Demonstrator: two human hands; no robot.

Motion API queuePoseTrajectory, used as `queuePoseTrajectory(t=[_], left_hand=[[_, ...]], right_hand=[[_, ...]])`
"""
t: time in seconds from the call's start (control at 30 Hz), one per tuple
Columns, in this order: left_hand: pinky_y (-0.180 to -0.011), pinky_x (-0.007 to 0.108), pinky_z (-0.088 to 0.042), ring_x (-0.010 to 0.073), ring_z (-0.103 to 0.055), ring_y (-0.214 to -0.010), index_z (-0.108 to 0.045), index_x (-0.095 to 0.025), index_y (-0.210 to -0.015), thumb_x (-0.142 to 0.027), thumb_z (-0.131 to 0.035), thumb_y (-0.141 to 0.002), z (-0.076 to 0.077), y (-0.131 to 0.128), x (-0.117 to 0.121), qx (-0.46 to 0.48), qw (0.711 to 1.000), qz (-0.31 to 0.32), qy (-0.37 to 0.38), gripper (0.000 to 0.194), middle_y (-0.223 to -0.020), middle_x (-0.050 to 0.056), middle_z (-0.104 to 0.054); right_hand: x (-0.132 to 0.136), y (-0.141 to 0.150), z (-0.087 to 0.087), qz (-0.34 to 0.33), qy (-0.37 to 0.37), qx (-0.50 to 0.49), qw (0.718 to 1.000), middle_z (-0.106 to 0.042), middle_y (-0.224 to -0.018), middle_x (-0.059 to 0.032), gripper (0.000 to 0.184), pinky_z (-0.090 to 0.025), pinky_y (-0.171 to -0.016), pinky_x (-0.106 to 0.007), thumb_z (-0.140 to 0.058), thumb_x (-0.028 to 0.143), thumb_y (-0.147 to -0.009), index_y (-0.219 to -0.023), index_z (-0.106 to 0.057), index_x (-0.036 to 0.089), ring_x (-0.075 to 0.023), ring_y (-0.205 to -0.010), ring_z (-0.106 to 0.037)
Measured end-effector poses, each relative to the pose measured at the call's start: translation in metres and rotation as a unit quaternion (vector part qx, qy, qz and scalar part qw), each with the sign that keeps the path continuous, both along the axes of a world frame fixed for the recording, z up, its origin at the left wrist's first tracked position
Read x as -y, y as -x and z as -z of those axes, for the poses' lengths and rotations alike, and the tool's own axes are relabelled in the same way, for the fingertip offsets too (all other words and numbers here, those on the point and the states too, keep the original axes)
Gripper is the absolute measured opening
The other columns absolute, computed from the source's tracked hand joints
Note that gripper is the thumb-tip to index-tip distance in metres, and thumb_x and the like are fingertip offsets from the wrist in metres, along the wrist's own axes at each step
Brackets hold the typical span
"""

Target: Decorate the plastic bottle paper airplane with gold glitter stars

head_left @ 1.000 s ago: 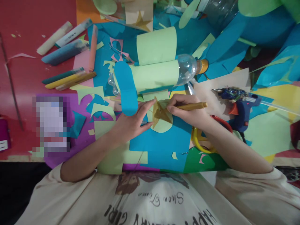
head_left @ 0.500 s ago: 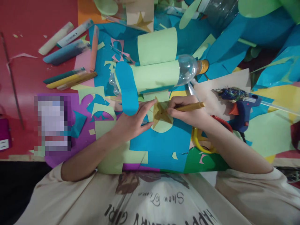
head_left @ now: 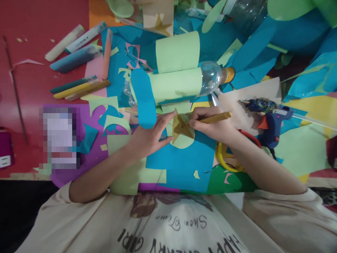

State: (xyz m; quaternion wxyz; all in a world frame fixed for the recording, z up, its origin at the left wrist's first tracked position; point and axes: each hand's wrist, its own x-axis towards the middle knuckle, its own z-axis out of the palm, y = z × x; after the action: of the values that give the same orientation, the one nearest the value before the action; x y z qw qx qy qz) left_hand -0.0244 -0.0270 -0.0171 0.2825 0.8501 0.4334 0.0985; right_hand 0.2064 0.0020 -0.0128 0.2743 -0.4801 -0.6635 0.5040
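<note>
A gold paper star (head_left: pixel 182 129) lies on a light green paper circle (head_left: pixel 184 141) over blue paper. My left hand (head_left: pixel 149 137) rests with fingers spread, thumb and forefinger pressing the star's left edge. My right hand (head_left: pixel 210 123) is closed around a gold marker (head_left: pixel 216 118), its tip on the star. Just beyond lies a plastic bottle (head_left: pixel 181 82) wrapped in light green paper with a blue paper oval (head_left: pixel 143 98) stuck to it.
A blue glue gun (head_left: pixel 268 117) lies at the right, yellow-and-red scissors (head_left: pixel 223 156) under my right forearm. Several markers (head_left: pixel 79 86) lie on the red tabletop (head_left: pixel 31 77) at the left. Paper scraps and sheets cover the middle and back. A blurred object (head_left: pixel 60 137) sits left.
The marker's back end has shifted slightly while its tip stays on the star. My left hand has held still.
</note>
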Motion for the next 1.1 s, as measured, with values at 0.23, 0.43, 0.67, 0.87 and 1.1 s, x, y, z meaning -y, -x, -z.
queuePoseTrajectory(t=[0.23, 0.43, 0.67, 0.87, 1.1], left_hand=[[-0.046, 0.015, -0.048, 0.0252, -0.064, -0.114, -0.026, -0.029, -0.149, -0.034, -0.058, -0.098, 0.003, 0.0, 0.001, 0.008, 1.0, 0.001, -0.023, 0.061, -0.138, 0.012, -0.058], [-0.053, 0.018, -0.054, 0.027, -0.062, -0.121, -0.027, -0.027, -0.149, -0.033, -0.057, -0.098, 0.003, 0.0, 0.0, 0.019, 0.999, 0.009, -0.039, 0.059, -0.136, 0.013, -0.058], [-0.071, 0.03, -0.059, 0.0274, -0.064, -0.114, -0.047, -0.022, -0.138, -0.029, -0.052, -0.101, 0.007, 0.002, -0.003, 0.017, 0.992, 0.055, -0.11, 0.037, -0.135, 0.014, -0.06], [-0.077, 0.034, -0.057, 0.0245, -0.064, -0.111, -0.063, -0.02, -0.118, -0.023, -0.045, -0.104, 0.006, 0.0, -0.005, 0.011, 0.983, 0.095, -0.159, 0.024, -0.125, 0.011, -0.066], [-0.09, 0.034, -0.054, 0.0195, -0.062, -0.112, -0.062, -0.019, -0.124, -0.014, -0.045, -0.104, 0.011, -0.007, 0.001, -0.008, 0.962, 0.14, -0.234, 0.028, -0.127, 0.005, -0.069]], right_hand=[[0.001, 0.001, 0.003, 0.011, -0.042, -0.015, 0.999, -0.05, -0.056, 0.003, 0.026, -0.034, -0.048, -0.025, -0.061, 0.017, -0.082, -0.059, -0.049, 0.021, -0.0103, -0.053, -0.045], [0.001, -0.002, 0.0, 0.081, -0.047, -0.051, 0.994, -0.057, -0.057, 0.0022, 0.027, -0.041, -0.048, -0.025, -0.065, 0.031, -0.086, -0.063, -0.055, 0.021, -0.0114, -0.052, -0.052], [0.007, -0.009, -0.009, 0.129, -0.064, -0.043, 0.989, -0.066, -0.069, -0.0008, 0.019, -0.05, -0.054, -0.029, -0.07, 0.037, -0.085, -0.077, -0.063, 0.022, -0.0147, -0.06, -0.061], [0.018, -0.011, -0.006, 0.088, -0.006, -0.036, 0.995, -0.067, -0.074, -0.0015, 0.018, -0.051, -0.056, -0.028, -0.07, 0.035, -0.086, -0.079, -0.063, 0.02, -0.0151, -0.063, -0.063], [0.02, -0.009, -0.004, 0.085, -0.04, 0.011, 0.996, -0.062, -0.063, 0.0005, 0.016, -0.044, -0.049, -0.026, -0.065, 0.022, -0.082, -0.07, -0.054, 0.023, -0.0141, -0.055, -0.057]])
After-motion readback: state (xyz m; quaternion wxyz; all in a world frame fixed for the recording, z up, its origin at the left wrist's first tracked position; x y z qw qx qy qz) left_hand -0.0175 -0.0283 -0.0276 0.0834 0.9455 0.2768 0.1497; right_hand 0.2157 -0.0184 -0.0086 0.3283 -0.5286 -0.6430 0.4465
